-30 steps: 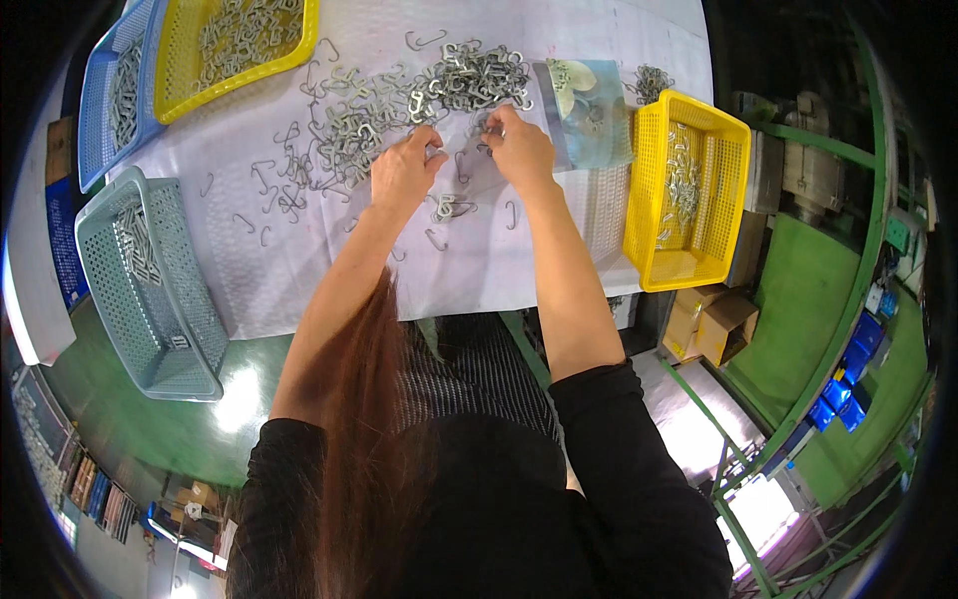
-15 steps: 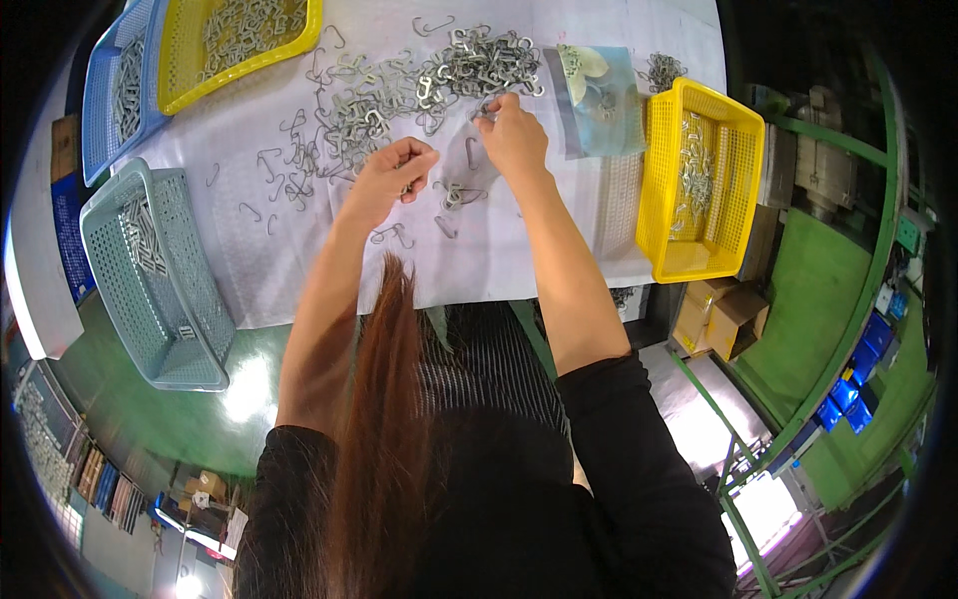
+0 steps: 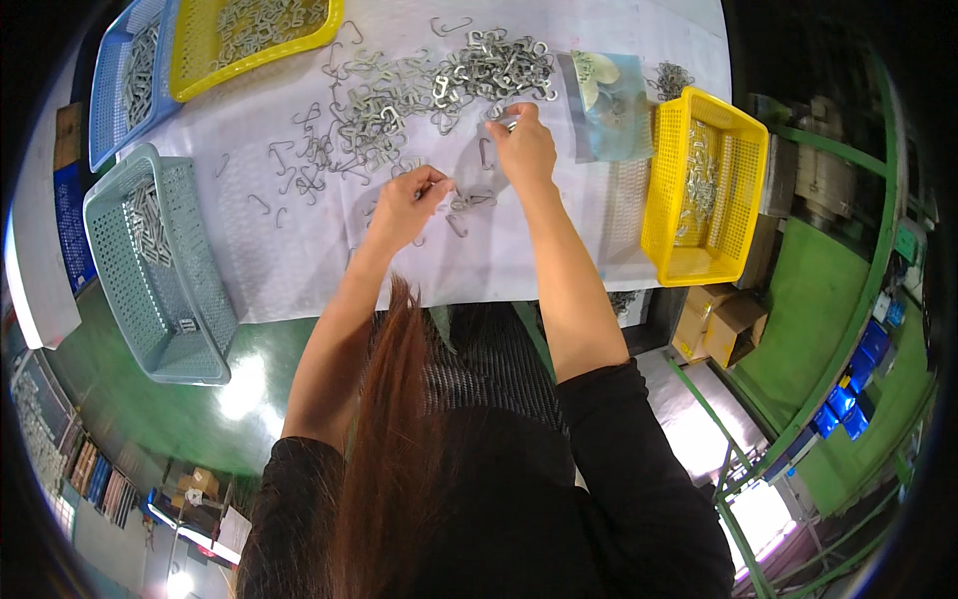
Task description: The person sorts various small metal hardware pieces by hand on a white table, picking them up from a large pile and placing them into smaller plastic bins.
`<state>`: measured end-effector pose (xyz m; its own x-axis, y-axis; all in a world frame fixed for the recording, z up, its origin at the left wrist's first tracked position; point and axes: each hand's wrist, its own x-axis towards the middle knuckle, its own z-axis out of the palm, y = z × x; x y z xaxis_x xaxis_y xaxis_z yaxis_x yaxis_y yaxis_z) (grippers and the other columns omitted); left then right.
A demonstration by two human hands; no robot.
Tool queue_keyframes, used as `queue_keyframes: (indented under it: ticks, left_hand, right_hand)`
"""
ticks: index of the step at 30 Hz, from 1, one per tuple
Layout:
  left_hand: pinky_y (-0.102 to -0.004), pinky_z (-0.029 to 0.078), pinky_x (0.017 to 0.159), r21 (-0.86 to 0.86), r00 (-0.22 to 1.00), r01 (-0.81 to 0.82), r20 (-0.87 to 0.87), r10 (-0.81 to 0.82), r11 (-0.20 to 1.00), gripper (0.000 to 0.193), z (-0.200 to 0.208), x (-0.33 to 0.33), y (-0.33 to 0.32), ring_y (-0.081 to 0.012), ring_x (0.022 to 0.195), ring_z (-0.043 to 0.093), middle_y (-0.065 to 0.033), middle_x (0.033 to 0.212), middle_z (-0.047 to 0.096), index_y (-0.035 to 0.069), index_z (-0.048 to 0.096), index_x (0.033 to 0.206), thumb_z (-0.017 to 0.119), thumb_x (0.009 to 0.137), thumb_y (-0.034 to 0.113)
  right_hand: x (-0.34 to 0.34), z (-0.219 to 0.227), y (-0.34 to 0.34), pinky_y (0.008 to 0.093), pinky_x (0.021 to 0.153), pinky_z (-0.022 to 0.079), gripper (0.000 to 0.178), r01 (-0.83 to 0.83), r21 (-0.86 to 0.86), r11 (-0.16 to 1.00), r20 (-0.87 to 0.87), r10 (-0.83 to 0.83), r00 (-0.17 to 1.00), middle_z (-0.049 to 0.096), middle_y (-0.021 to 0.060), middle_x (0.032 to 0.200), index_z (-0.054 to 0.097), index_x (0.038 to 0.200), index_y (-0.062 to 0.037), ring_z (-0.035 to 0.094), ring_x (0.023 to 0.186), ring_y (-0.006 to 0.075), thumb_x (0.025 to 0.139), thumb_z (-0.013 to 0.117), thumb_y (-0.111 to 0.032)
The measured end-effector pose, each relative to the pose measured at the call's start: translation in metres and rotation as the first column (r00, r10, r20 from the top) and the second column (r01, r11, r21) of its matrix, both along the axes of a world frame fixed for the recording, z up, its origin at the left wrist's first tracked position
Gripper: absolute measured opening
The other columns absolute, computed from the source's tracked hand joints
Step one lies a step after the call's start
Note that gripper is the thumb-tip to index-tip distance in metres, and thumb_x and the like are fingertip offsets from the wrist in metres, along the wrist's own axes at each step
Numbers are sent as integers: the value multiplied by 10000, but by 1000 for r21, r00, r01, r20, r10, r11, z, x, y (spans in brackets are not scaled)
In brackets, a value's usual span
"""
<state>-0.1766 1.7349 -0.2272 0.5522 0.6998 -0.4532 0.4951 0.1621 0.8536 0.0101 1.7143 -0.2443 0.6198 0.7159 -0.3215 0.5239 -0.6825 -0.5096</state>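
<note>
My left hand (image 3: pixel 407 208) is closed, thumb and forefinger pinched together over the white-covered table; what they hold, if anything, is hidden. To its right, my right hand (image 3: pixel 527 152) is closed on a small shiny metal piece (image 3: pixel 513 126), mostly covered by the fingers. Just beyond the right fingertips lies a dense heap of thick bent metal hooks (image 3: pixel 499 68). A looser pile of thinner wire hooks (image 3: pixel 371 118) spreads beyond my left hand. Between the hands, a few loose wire hooks (image 3: pixel 469 202) lie on the cloth.
A grey-blue basket (image 3: pixel 150 329), a blue basket (image 3: pixel 105 125) and a yellow basket (image 3: pixel 254 55), all holding metal parts, stand on the left. Another yellow basket (image 3: pixel 654 230) with metal pieces sits at the right edge, beside a clear plastic bag (image 3: pixel 614 115). Cardboard boxes (image 3: pixel 733 329) are below right.
My left hand has come slightly toward me and to the right, its fingers still pinched. My right hand stays near the heap's front edge, and a shiny metal piece now shows in its fingers.
</note>
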Motion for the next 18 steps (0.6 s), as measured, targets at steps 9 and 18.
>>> queue_keyframes:
  ticks: [9, 18]
  left_hand:
    - [-258, 343, 444, 120, 997, -15, -76, 24, 993, 199, 7, -14, 5, -83, 473, 431, 11, 568, 468, 54, 620, 889, 690, 781, 207]
    - [-397, 455, 539, 450, 977, 137, -208, -45, 882, 359, -7, -2, -51, -299, 634, 597, -91, 689, 586, 104, 487, 1042, 685, 763, 214]
  right_hand:
    - [16, 11, -4, 309, 531, 459, 276, 51, -91, 995, -427, -85, 900, 614, 88, 727, 550, 847, -30, 597, 606, 195, 763, 688, -254]
    - [44, 44, -102, 180, 381, 294, 218, 355, 214, 910, -960, 263, -95, 534, 54, 723, 505, 943, -51, 450, 469, 91, 863, 604, -228]
